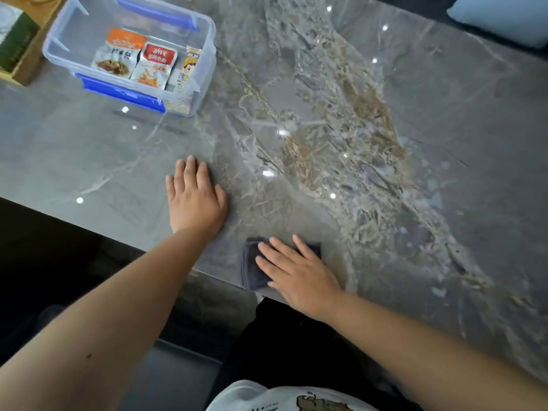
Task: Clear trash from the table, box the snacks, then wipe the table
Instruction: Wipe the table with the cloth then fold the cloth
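Observation:
A folded dark grey cloth (252,268) lies on the grey marble table (341,129) at its near edge. My right hand (299,274) presses flat on the cloth, fingers spread and pointing left. My left hand (195,197) rests palm down on the bare tabletop, a little left of and beyond the cloth, holding nothing. At the far left stands a clear plastic box (204,34) with blue clips and no lid on it. Inside it lie an orange snack packet (118,51), a red snack packet (155,66) and a slim yellow packet (189,66).
A wooden tray with a green item (20,46) sits at the far left corner, beside the box. A pale blue cushion (504,16) lies beyond the table's far right edge. The table's near edge runs diagonally from the left down to my body.

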`<state>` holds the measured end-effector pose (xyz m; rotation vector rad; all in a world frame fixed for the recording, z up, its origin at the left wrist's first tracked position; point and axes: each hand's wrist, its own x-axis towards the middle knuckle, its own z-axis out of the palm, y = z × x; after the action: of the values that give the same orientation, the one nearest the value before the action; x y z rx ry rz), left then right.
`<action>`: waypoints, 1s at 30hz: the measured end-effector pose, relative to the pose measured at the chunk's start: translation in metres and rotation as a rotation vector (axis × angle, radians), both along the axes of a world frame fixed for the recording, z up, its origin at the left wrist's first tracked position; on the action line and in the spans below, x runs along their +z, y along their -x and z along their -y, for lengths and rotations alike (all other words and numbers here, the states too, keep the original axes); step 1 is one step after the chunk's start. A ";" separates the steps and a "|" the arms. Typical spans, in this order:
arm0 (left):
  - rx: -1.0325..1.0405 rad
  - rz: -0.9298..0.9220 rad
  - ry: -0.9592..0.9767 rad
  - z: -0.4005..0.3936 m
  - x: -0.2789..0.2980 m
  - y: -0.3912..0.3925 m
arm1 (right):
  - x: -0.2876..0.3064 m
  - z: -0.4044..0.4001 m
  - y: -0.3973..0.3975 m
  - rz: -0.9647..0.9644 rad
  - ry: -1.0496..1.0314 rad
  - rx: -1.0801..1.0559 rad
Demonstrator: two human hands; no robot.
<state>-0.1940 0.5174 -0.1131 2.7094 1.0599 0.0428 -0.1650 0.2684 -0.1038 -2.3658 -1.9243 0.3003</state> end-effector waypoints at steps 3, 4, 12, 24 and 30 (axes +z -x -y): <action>0.018 -0.009 0.026 -0.001 0.001 -0.001 | 0.007 0.000 0.000 -0.114 -0.114 -0.055; 0.013 0.000 0.036 0.000 0.002 -0.003 | 0.010 -0.002 -0.003 -0.223 -0.171 -0.118; -0.178 0.052 0.068 0.050 0.000 -0.063 | 0.050 -0.012 -0.136 -1.162 -0.623 -1.177; -0.151 0.011 -0.044 0.054 -0.015 -0.065 | -0.006 -0.067 -0.354 -0.023 -0.071 -0.829; -0.157 0.007 -0.046 0.055 -0.013 -0.066 | -0.008 -0.056 -0.308 0.048 0.079 -0.505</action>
<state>-0.1279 0.4628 -0.1256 2.8226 0.8516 0.0506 0.1428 0.3242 -0.1117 -2.8186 -1.2786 0.2845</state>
